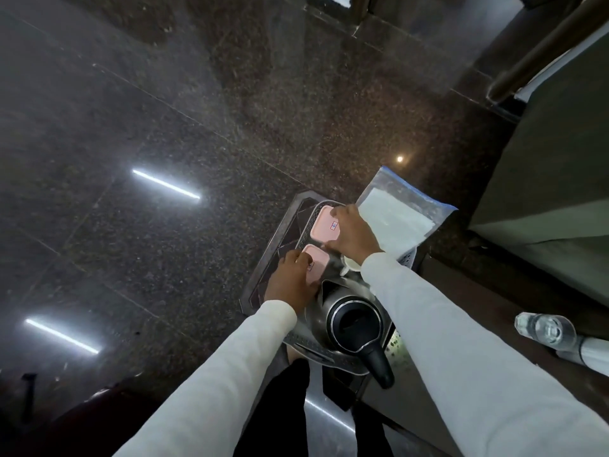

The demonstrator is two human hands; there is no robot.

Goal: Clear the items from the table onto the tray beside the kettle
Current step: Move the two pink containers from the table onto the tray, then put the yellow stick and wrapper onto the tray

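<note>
Two pink lidded boxes lie on a perforated metal tray beyond the steel kettle. My right hand grips the far pink box from its right side. My left hand grips the near pink box at its left edge. A white cup stands on the tray between the kettle and my right wrist, mostly hidden.
A clear zip bag with white sheets leans at the tray's far right. The tray rests on a small dark table above a dark granite floor. A clear bottle lies on the brown surface to the right. Grey furniture stands further right.
</note>
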